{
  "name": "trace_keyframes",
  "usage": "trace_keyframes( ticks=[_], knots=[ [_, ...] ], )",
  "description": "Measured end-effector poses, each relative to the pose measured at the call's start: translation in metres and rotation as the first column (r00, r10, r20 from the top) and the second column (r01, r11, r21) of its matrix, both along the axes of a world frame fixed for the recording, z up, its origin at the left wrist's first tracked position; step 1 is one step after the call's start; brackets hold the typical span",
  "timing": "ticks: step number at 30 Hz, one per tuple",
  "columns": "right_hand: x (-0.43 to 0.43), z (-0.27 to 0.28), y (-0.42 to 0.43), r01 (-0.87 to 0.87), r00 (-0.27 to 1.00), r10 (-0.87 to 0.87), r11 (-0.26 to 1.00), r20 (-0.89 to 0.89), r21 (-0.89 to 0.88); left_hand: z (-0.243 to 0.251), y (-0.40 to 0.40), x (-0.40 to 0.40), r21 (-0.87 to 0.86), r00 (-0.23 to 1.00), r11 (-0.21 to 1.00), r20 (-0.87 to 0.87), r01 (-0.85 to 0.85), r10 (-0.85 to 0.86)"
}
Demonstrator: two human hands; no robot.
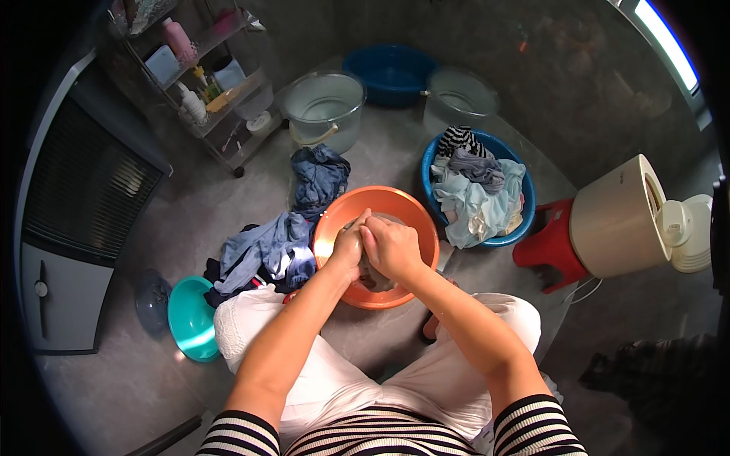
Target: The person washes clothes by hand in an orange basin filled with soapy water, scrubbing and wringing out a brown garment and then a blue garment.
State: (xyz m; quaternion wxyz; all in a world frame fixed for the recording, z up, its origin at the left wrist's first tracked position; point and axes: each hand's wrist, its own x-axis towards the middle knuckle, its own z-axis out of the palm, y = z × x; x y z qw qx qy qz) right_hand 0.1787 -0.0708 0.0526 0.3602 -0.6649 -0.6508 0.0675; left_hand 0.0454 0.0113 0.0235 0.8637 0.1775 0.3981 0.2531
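Both hands are pressed together over an orange plastic basin (425,251) on the floor between my knees. My left hand (349,245) and my right hand (392,242) close around a wet greyish cloth (376,280). Part of the cloth hangs below my palms into the basin, and the fingers hide the rest. Left of the basin lies a heap of blue and dark clothes (256,251), with a dark blue denim bundle (320,174) just beyond it. To the right, a blue basin (530,214) holds light blue, grey and striped clothes (479,182).
A teal basin (191,319) sits by my left knee. Beyond stand clear plastic buckets (325,105), (462,94) and another blue basin (392,74). At right, a beige drum-shaped appliance (616,222) rests on a red stand (547,248). A wheeled rack (211,119) holds bottles at upper left.
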Motion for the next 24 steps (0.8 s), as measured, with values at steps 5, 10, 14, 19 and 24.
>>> trace_keyframes(
  ticks=[5,10,14,19,24],
  knots=[
    [0.025,0.011,0.022,0.192,0.955,-0.225,0.965,-0.195,-0.177,0.005,0.019,-0.048,0.180,0.972,0.958,-0.115,0.224,-0.206],
    [0.034,0.018,0.019,-0.077,0.954,0.019,0.980,-0.299,-0.182,0.001,0.009,-0.054,0.710,0.863,0.490,-0.408,0.506,-0.299],
    [0.040,0.025,0.023,-0.283,0.827,0.107,0.928,-0.552,-0.244,-0.006,0.009,-0.068,0.777,0.909,0.472,-0.374,0.416,-0.185],
    [0.097,-0.007,-0.003,-0.565,0.477,-0.084,0.733,-0.875,-0.379,0.012,0.048,-0.064,0.475,0.981,0.870,0.066,0.132,-0.185],
    [0.079,-0.015,0.037,-0.450,0.191,0.039,0.892,-0.981,-0.052,-0.032,0.075,-0.120,0.534,0.966,0.839,0.255,-0.106,-0.041]
  ],
)
